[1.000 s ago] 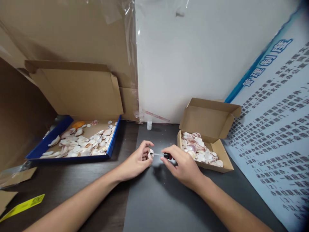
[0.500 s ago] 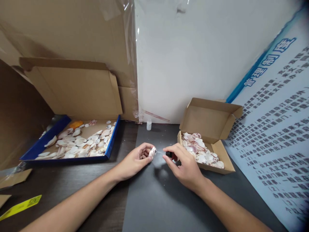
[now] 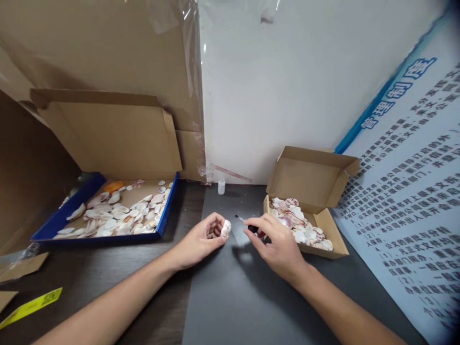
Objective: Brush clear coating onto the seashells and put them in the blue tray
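Observation:
Between thumb and fingers, my left hand [image 3: 204, 239] holds a small whitish shell [image 3: 225, 229] above the dark mat. My right hand [image 3: 275, 239] pinches the black cap of a small brush [image 3: 253, 228]; its thin stem points left and ends in a dark tip near the shell, not touching it. A small white bottle [image 3: 221, 187] stands upright on the mat [image 3: 223, 297] near the wall, its top uncapped.
A blue-edged box [image 3: 168, 206] with many shells lies open at the left. An open cardboard box [image 3: 341, 239] of shells is at the right, beside a printed poster [image 3: 402, 191]. A yellow label [image 3: 30, 308] lies at the lower left.
The brush tip has come away from the shell and now shows apart from it, slightly higher. The shell has turned a little in my left hand.

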